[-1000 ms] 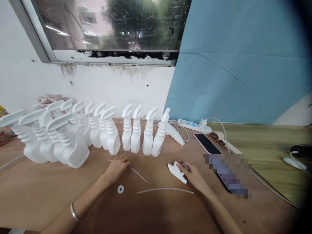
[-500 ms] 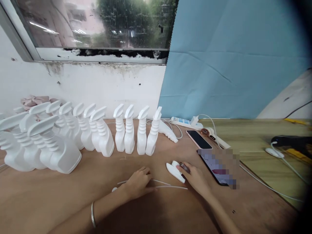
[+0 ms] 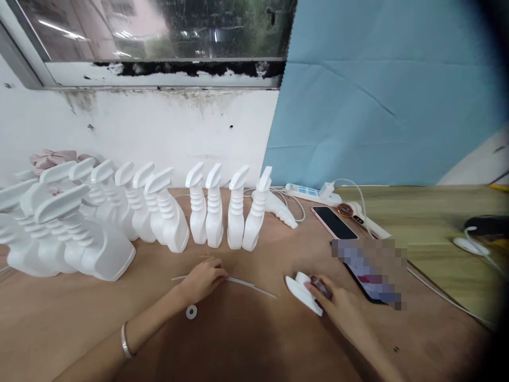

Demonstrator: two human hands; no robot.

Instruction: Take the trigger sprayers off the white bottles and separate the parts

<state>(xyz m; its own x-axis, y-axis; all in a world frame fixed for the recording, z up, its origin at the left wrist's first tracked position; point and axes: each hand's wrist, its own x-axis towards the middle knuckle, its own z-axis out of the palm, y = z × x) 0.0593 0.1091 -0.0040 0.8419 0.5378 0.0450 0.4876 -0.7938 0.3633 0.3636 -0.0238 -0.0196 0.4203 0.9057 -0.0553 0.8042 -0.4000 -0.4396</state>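
Tube handling appears in hand; the left hand [image 3: 202, 281] covers thin white tubes [image 3: 242, 281] on the brown table [image 3: 238, 345], any pinch indiscernible; the right hand [image 3: 339, 300] pinches a white sprayer head [image 3: 301, 294] nearby; proceeding calls for a secure fingertip hold.

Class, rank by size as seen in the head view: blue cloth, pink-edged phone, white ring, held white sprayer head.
1. Blue cloth
2. Pink-edged phone and white sprayer head: too alike to rank
3. White ring
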